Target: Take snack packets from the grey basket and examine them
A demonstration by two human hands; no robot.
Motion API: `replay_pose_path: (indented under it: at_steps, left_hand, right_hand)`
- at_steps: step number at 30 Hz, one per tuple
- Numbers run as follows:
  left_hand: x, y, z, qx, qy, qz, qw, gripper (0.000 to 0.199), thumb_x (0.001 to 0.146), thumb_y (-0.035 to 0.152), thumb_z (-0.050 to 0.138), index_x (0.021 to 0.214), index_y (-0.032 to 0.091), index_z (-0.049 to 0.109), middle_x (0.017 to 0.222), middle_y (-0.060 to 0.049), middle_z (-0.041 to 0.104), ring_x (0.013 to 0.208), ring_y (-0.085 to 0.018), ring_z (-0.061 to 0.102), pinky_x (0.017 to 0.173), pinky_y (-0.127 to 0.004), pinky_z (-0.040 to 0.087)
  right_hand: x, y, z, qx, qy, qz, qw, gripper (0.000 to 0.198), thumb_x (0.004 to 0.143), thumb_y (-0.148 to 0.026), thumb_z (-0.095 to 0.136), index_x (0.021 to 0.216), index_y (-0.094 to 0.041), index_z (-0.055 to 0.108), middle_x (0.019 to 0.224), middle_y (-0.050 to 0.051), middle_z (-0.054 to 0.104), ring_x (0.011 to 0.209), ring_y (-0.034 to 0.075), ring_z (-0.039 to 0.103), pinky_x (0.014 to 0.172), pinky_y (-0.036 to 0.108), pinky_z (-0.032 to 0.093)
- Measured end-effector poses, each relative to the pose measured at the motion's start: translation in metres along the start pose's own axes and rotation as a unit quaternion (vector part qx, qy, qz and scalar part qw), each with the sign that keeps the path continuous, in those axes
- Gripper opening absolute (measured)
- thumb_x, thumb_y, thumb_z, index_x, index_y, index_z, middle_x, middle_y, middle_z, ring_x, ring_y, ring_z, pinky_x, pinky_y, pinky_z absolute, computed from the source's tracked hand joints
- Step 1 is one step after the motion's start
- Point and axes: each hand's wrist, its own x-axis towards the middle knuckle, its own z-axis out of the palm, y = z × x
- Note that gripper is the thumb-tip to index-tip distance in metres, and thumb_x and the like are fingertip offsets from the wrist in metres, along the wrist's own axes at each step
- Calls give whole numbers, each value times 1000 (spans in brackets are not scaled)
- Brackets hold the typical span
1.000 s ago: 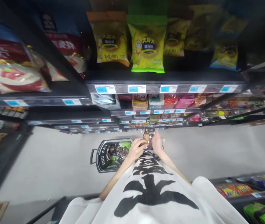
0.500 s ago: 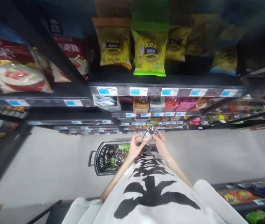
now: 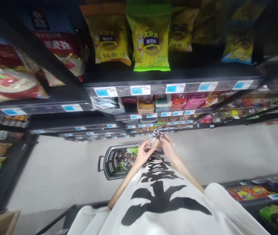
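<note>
Between both hands, in front of my chest, is a small snack packet [image 3: 156, 141], dark and shiny with a clear part showing something tan inside. My left hand [image 3: 144, 152] pinches its left and lower side. From the right, my right hand [image 3: 167, 144] grips the opposite edge with thumb and fingers. Below and left of my hands, a dark shopping basket [image 3: 109, 163] stands on the floor. It holds several small dark wrapped packets [image 3: 125, 159] and a bright green bag [image 3: 132, 150]; my left forearm covers its right end.
Ahead, a shelf edge with price tags [image 3: 140, 90] carries yellow snack bags [image 3: 151, 45]. Red and white cereal bags [image 3: 9, 75] stand at left. Lower shelves hold small boxes [image 3: 146, 103]. A cardboard box [image 3: 3, 223] lies bottom left; more bagged goods [image 3: 250, 192] are at right.
The view has shifted slightly, so the basket appears further right and the shelf bags further left. Both hands keep hold of the packet, which has turned a little more upright.
</note>
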Motion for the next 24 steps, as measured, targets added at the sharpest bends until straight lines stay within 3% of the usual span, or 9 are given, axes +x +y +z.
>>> replay_pose_path:
  at_steps: [7, 11, 15, 18, 21, 24]
  left_hand:
    - [1, -1, 3, -28, -7, -18, 999, 49, 78, 36, 84, 119, 18, 64, 109, -6, 68, 91, -14, 67, 87, -26, 54]
    - [2, 0, 3, -93, -20, -51, 994, 46, 82, 44, 80, 118, 18, 67, 113, -8, 68, 96, -16, 66, 86, -26, 53]
    - [3, 1, 6, -190, -57, -117, 973, 61, 74, 60, 82, 115, 18, 67, 96, -6, 68, 72, -12, 59, 67, -25, 47]
    - [4, 4, 9, -240, -93, -166, 952, 62, 74, 63, 81, 112, 17, 66, 97, -6, 66, 68, -10, 56, 63, -24, 44]
    - [4, 9, 9, -260, -142, -202, 934, 66, 83, 71, 67, 114, 13, 66, 98, -11, 68, 70, -10, 56, 63, -23, 41]
    - [2, 12, 8, -265, -209, -226, 914, 88, 76, 85, 62, 120, 9, 64, 104, -16, 70, 63, -10, 53, 55, -23, 37]
  right_hand:
    - [1, 2, -9, 10, 2, 4, 1000, 39, 73, -34, 84, 110, -27, 74, 104, -1, 72, 79, 15, 60, 64, 25, 43]
    - [4, 2, -11, 32, -20, -2, 999, 33, 78, -49, 79, 103, -28, 73, 112, 0, 71, 98, 19, 61, 77, 28, 48]
    - [2, -1, -11, 49, -106, 31, 993, 63, 78, -78, 66, 114, -28, 71, 128, 7, 68, 109, 26, 62, 89, 39, 51]
    - [-1, 0, -14, 4, -150, 39, 988, 83, 74, -92, 55, 122, -26, 68, 118, 12, 70, 103, 28, 65, 87, 43, 52]
    - [0, 3, -17, -87, -72, -17, 994, 79, 69, -91, 62, 108, -23, 72, 93, 9, 72, 88, 26, 64, 79, 39, 51]
    - [6, 4, -20, -131, 29, -67, 989, 57, 70, -75, 75, 86, -20, 70, 81, 4, 68, 81, 20, 60, 79, 32, 48]
